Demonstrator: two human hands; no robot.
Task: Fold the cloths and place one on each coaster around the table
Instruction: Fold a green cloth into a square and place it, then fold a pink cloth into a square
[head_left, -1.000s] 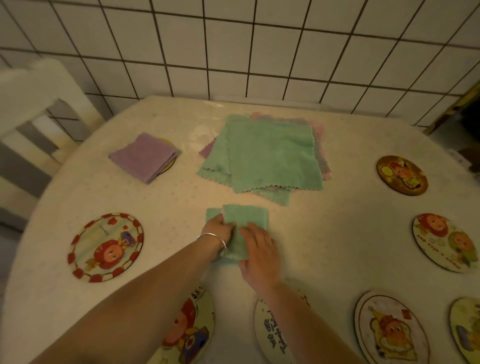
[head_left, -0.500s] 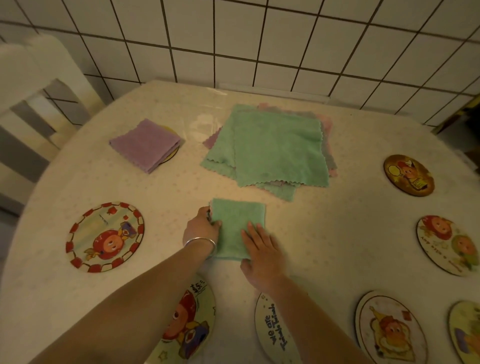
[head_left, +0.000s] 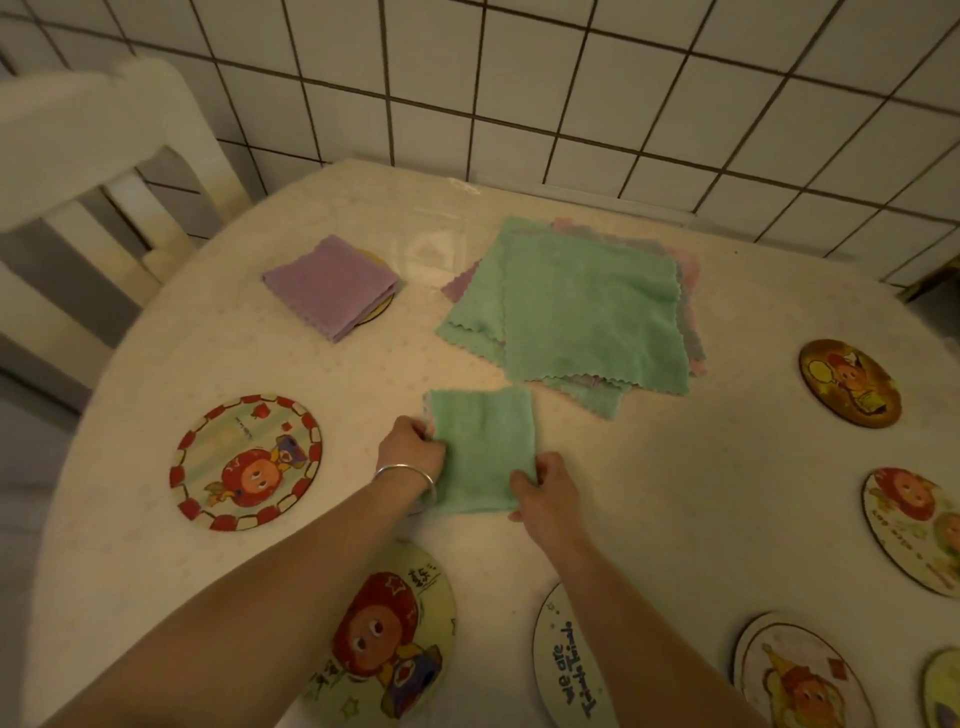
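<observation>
A small folded green cloth (head_left: 483, 447) lies on the table in front of me. My left hand (head_left: 410, 452), with a bangle at the wrist, grips its left edge. My right hand (head_left: 545, 491) pinches its near right corner. Behind it lies a stack of unfolded cloths (head_left: 587, 312), green on top with pink and purple beneath. A folded purple cloth (head_left: 330, 283) covers a coaster (head_left: 382, 306) at the far left. A red-rimmed coaster (head_left: 247, 462) lies bare to the left of my hands.
Several bare cartoon coasters ring the round table: two near me (head_left: 384, 644) (head_left: 566, 670), others along the right (head_left: 849, 382) (head_left: 914, 535) (head_left: 800, 675). A white chair (head_left: 93, 171) stands at the left. The tiled wall (head_left: 571, 78) runs behind the table.
My right hand went from pressing flat on the green cloth to pinching its near right corner. My left hand kept to the left edge. The camera moved closer.
</observation>
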